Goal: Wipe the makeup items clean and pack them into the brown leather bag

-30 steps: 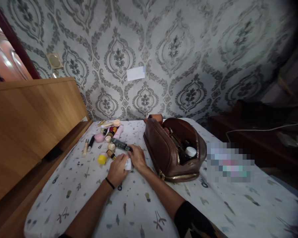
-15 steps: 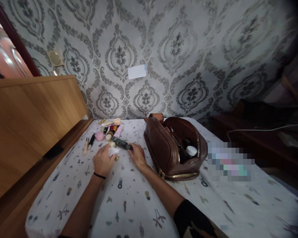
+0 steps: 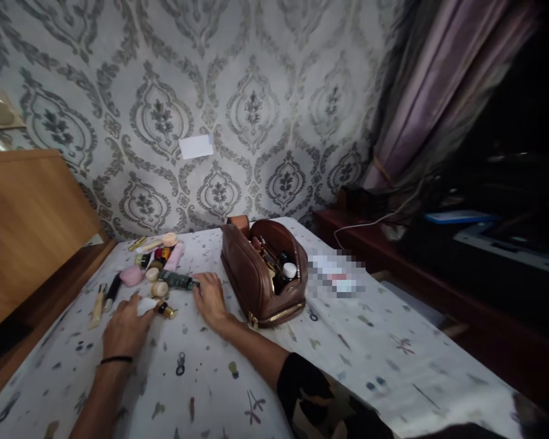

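Gold-capped bottle (image 3: 167,310): in the head view, lying on the patterned sheet (image 3: 205,372) just right of the left hand (image 3: 127,332), its gold end pointing right.
White wad (image 3: 146,305): held narrowly under the left hand's curved fingers, apparently against the bottle; tissue or cloth, cannot tell. Whether those fingers also grip the bottle is hidden.
Dark green tube (image 3: 176,280): farther off, its black cap at the fingertips of the right hand (image 3: 211,302); contact is likely, but whether the cap is pinched or only touched cannot be told.
Cream-lidded jar (image 3: 160,289): between tube and bottle.
Pink jar (image 3: 131,275): farther left, among other loose cosmetics.
Brown leather bag (image 3: 242,265): right of both hands, gaping, a white-capped container (image 3: 290,270) inside.
Step in hand: judged as left-hand handling at the bottle, the right hand stationed by the tube.
Next move calls for: a secure fingertip hold on the bottle, without knocking the cream-lidded jar.
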`<action>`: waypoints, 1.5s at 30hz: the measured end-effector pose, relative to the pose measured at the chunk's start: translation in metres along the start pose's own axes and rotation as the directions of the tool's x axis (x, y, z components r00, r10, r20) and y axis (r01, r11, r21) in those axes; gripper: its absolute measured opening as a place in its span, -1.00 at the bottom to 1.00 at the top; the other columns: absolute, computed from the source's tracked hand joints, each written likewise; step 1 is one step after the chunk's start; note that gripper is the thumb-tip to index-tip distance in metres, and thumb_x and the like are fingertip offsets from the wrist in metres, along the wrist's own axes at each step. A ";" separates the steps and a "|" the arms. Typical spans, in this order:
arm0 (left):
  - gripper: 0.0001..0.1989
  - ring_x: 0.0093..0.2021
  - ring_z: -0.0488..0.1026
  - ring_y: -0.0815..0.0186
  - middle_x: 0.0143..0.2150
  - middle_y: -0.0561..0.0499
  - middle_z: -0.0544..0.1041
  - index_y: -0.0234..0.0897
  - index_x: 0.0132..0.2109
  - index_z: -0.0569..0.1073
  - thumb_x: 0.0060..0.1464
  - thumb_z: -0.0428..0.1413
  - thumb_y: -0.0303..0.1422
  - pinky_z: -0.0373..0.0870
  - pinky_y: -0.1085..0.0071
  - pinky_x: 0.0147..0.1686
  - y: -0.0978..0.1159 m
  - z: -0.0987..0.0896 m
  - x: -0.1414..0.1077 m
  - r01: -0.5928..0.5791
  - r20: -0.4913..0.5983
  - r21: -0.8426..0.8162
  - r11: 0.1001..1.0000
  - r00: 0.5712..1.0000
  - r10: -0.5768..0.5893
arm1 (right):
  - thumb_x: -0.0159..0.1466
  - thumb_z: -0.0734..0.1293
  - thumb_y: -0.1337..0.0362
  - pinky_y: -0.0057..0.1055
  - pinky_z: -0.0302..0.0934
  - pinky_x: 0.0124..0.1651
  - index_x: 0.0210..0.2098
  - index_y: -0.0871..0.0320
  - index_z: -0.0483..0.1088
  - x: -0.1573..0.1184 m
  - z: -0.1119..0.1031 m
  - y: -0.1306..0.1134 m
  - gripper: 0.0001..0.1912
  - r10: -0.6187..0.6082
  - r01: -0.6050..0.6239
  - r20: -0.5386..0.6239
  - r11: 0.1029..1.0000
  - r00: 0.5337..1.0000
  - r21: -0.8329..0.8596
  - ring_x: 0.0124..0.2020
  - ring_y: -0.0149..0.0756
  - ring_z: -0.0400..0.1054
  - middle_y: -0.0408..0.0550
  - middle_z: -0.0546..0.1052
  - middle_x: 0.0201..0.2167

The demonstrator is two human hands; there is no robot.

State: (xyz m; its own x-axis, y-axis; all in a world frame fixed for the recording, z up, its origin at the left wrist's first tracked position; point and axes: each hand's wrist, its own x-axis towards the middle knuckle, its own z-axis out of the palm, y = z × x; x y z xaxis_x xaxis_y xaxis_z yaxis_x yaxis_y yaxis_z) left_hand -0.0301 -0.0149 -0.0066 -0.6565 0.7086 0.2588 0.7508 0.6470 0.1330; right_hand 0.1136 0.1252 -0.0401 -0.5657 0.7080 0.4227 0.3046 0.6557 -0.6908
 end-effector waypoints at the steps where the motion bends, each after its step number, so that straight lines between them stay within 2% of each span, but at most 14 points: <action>1: -0.63 -0.18 0.47 0.01 -0.18 -0.18 0.47 -0.26 -0.09 0.41 0.14 -0.08 -0.11 0.35 0.23 -0.29 -0.001 0.001 0.002 -0.014 -0.047 -0.041 0.999 0.999 0.012 | 0.24 0.24 0.47 -0.27 0.13 0.16 -0.01 0.17 0.43 -0.004 -0.001 -0.004 -0.66 -0.047 0.047 -0.004 0.998 0.999 0.035 0.05 -0.20 0.27 0.04 0.50 -0.05; 4: -0.62 -0.18 0.47 0.03 -0.20 -0.16 0.50 -0.26 -0.14 0.42 0.07 -0.03 -0.08 0.37 0.23 -0.23 0.007 0.006 0.004 -0.124 -0.206 -0.274 0.954 0.976 0.068 | 0.24 0.25 0.43 -0.23 0.17 0.13 -0.03 0.17 0.44 -0.018 0.001 -0.015 -0.68 -0.119 0.113 0.009 0.962 0.993 0.250 0.00 -0.20 0.30 0.03 0.50 -0.09; 6: -0.63 -0.14 0.47 0.07 -0.18 -0.13 0.51 -0.26 -0.14 0.42 0.05 0.00 -0.09 0.38 0.25 -0.15 0.019 0.010 0.000 -0.260 -0.313 -0.443 0.858 0.942 0.124 | 0.28 0.26 0.31 -0.21 0.25 0.04 -0.06 0.14 0.44 -0.027 0.006 -0.020 -0.74 -0.019 -0.031 0.104 0.885 0.994 0.464 -0.10 -0.21 0.37 0.01 0.51 -0.13; 9: -0.68 -0.10 0.45 0.12 -0.15 -0.09 0.51 -0.24 -0.10 0.42 0.07 0.03 -0.15 0.37 0.26 -0.09 0.041 0.015 -0.013 -0.419 -0.408 -0.544 0.727 0.889 0.207 | 0.29 0.26 -0.02 -0.23 0.33 -0.18 -0.09 0.13 0.43 -0.043 0.006 -0.024 -0.61 0.093 -0.366 0.369 0.487 0.925 0.793 -0.29 -0.24 0.43 -0.04 0.52 -0.26; 12: -0.72 -0.10 0.43 0.13 -0.14 -0.07 0.49 -0.23 -0.08 0.42 0.11 0.04 -0.22 0.36 0.25 -0.08 0.058 0.017 -0.028 -0.505 -0.442 -0.541 0.673 0.851 0.284 | 0.06 0.42 -0.19 -0.26 0.33 -0.22 -0.10 0.17 0.41 -0.058 -0.004 -0.022 -0.37 0.057 -0.470 0.467 0.051 0.882 0.881 -0.38 -0.29 0.44 -0.06 0.54 -0.33; 14: -0.73 -0.09 0.42 0.13 -0.13 -0.08 0.48 -0.24 -0.06 0.41 0.13 0.04 -0.25 0.36 0.25 -0.07 0.064 0.018 -0.035 -0.557 -0.464 -0.532 0.638 0.822 0.331 | -0.08 0.53 -0.14 -0.28 0.33 -0.21 -0.13 0.19 0.43 -0.067 -0.013 -0.020 -0.32 0.075 -0.462 0.466 -0.067 0.882 0.884 -0.38 -0.31 0.45 -0.06 0.55 -0.34; 18: -0.73 -0.06 0.42 0.14 -0.10 -0.09 0.45 -0.23 -0.02 0.43 0.15 0.04 -0.29 0.37 0.26 -0.07 0.072 0.017 -0.040 -0.634 -0.474 -0.507 0.583 0.771 0.426 | -0.13 0.59 -0.04 -0.24 0.35 -0.20 -0.18 0.18 0.44 -0.074 -0.026 -0.011 -0.36 0.157 -0.451 0.473 -0.155 0.867 0.879 -0.36 -0.31 0.46 -0.09 0.56 -0.33; 23: -0.66 -0.01 0.43 0.13 -0.04 -0.11 0.44 -0.21 0.07 0.45 0.16 0.01 -0.32 0.39 0.26 -0.05 0.082 0.012 -0.040 -0.656 -0.401 -0.509 0.557 0.753 0.521 | -0.17 0.61 0.01 -0.30 0.35 -0.26 -0.24 0.17 0.43 -0.070 -0.040 -0.003 -0.40 0.232 -0.440 0.469 -0.164 0.852 0.883 -0.41 -0.36 0.44 -0.16 0.53 -0.41; 27: -0.67 -0.02 0.45 0.15 -0.04 -0.10 0.49 -0.20 0.04 0.47 0.17 -0.01 -0.29 0.39 0.26 -0.04 0.094 0.002 -0.036 -0.599 -0.293 -0.582 0.550 0.785 0.546 | -0.20 0.62 0.04 -0.38 0.33 -0.30 -0.27 0.15 0.46 -0.067 -0.049 -0.001 -0.43 0.244 -0.389 0.397 -0.082 0.885 0.917 -0.40 -0.37 0.41 -0.19 0.50 -0.40; 31: -0.71 -0.13 0.49 0.12 -0.17 -0.07 0.55 -0.23 -0.12 0.49 0.08 0.03 -0.20 0.41 0.22 -0.10 0.102 -0.001 -0.033 -0.458 -0.196 -0.684 0.568 0.865 0.461 | -0.25 0.61 0.02 -0.39 0.28 -0.26 -0.32 0.13 0.51 -0.066 -0.047 0.003 -0.45 0.281 -0.301 0.230 0.243 0.932 0.922 -0.39 -0.39 0.35 -0.19 0.47 -0.40; 34: -0.67 -0.31 0.48 0.17 -0.32 -0.01 0.54 -0.24 -0.18 0.46 0.02 0.08 -0.10 0.43 0.31 -0.32 0.101 0.004 -0.033 -0.219 -0.035 -0.801 0.557 0.947 0.321 | -0.30 0.62 0.06 -0.41 0.25 -0.24 -0.30 0.08 0.54 -0.068 -0.045 0.004 -0.43 0.243 -0.214 0.089 0.557 0.966 0.802 -0.31 -0.35 0.33 -0.18 0.45 -0.34; 36: -0.61 -0.47 0.41 0.27 -0.41 0.06 0.49 -0.26 -0.18 0.45 -0.01 0.11 -0.04 0.36 0.41 -0.49 0.098 0.010 -0.035 -0.022 0.109 -0.877 0.480 0.963 0.245 | -0.26 0.61 0.06 -0.43 0.24 -0.25 -0.20 0.06 0.54 -0.070 -0.045 0.003 -0.39 0.202 -0.204 0.093 0.645 0.975 0.737 -0.31 -0.36 0.32 -0.19 0.44 -0.32; 40: -0.54 -0.57 0.29 0.39 -0.51 0.13 0.40 -0.31 -0.22 0.46 -0.10 0.18 0.00 0.25 0.50 -0.61 0.096 0.014 -0.039 0.234 0.275 -0.937 0.258 0.952 0.134 | -0.22 0.59 0.03 -0.44 0.23 -0.24 -0.21 0.09 0.51 -0.073 -0.045 0.000 -0.41 0.206 -0.275 0.187 0.598 0.961 0.753 -0.34 -0.38 0.33 -0.22 0.46 -0.38; 45: -0.54 -0.66 0.14 0.45 -0.60 0.19 0.30 -0.30 -0.24 0.46 -0.15 0.20 0.01 0.00 0.57 -0.76 0.100 0.011 -0.043 0.378 0.391 -0.916 0.131 0.915 0.095 | -0.27 0.60 -0.01 -0.43 0.25 -0.26 -0.36 0.15 0.47 -0.071 -0.041 -0.001 -0.44 0.266 -0.345 0.257 0.377 0.929 0.860 -0.36 -0.39 0.34 -0.20 0.49 -0.42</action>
State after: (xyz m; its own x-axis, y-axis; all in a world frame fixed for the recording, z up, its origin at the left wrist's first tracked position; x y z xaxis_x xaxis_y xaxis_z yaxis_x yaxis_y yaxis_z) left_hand 0.0723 0.0229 -0.0153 -0.5582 0.8202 -0.1249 -0.0833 0.0944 0.9920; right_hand 0.1851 0.0853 -0.0453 -0.6414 0.7650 0.0585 -0.3487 -0.2228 -0.9104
